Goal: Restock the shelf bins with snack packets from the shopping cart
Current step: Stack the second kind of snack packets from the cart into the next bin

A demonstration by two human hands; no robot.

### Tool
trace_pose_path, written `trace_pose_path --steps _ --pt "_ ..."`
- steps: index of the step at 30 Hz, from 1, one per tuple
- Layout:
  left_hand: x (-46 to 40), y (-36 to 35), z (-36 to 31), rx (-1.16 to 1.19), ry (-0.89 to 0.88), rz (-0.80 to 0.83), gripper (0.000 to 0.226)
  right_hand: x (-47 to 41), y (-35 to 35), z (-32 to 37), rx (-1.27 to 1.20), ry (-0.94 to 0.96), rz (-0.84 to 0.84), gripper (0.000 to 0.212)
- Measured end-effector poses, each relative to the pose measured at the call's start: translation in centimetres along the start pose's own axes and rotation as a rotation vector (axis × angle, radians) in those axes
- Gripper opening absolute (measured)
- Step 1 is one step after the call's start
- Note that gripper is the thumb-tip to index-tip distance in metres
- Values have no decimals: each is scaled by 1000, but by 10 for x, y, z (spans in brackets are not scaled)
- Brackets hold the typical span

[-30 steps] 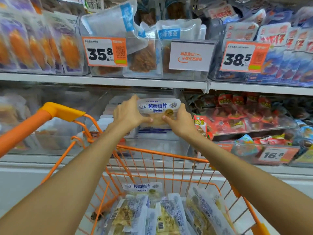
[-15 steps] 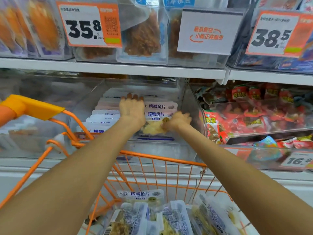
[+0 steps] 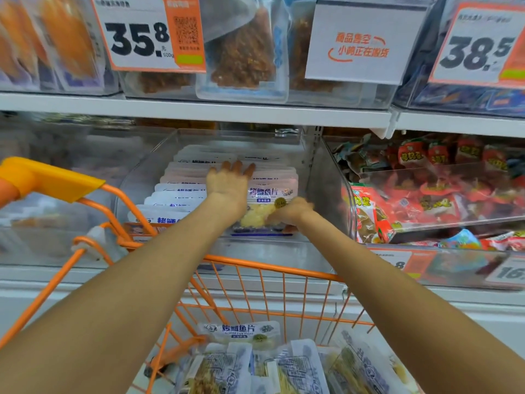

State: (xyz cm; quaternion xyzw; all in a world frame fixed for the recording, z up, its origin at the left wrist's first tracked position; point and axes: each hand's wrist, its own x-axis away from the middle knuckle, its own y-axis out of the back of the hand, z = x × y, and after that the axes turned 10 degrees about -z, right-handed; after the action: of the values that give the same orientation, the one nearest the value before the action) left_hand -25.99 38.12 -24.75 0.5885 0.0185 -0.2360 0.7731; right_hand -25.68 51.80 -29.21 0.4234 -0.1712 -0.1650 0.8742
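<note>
My left hand (image 3: 227,183): fingers straight, pressing back the filed rows of white fish-fillet packets w/ blue lettering (image 3: 181,191). My right hand (image 3: 289,213): fingers curled on the lower edge of the front packet w/ clear window showing pale flakes (image 3: 265,206), seating it in the clear plastic shelf bin (image 3: 326,177). Step: slotting, nearly done. Next, I judge: let go, reach down to the orange wire shopping cart (image 3: 270,268) for another packet (image 3: 241,332).
</note>
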Motion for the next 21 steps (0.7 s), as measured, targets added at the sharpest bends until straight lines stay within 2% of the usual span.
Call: trace_pose_path --steps 3,7,11,18,21 --pt "-2 -5 0 17 -14 7 87 -2 -3 6 -28 5 -54 109" --pt "-5 -10 -3 -5 16 5 86 0 2 6 -82 -27 -123 115" --pt "-8 -6 -11 -8 50 49 85 -1 -3 13 -40 -23 -64 124" --pt "-4 4 -14 18 75 56 81 2 11 -1 -86 -21 -5 101" --pt "2 9 -12 22 78 60 79 10 17 -2 -28 12 11 94"
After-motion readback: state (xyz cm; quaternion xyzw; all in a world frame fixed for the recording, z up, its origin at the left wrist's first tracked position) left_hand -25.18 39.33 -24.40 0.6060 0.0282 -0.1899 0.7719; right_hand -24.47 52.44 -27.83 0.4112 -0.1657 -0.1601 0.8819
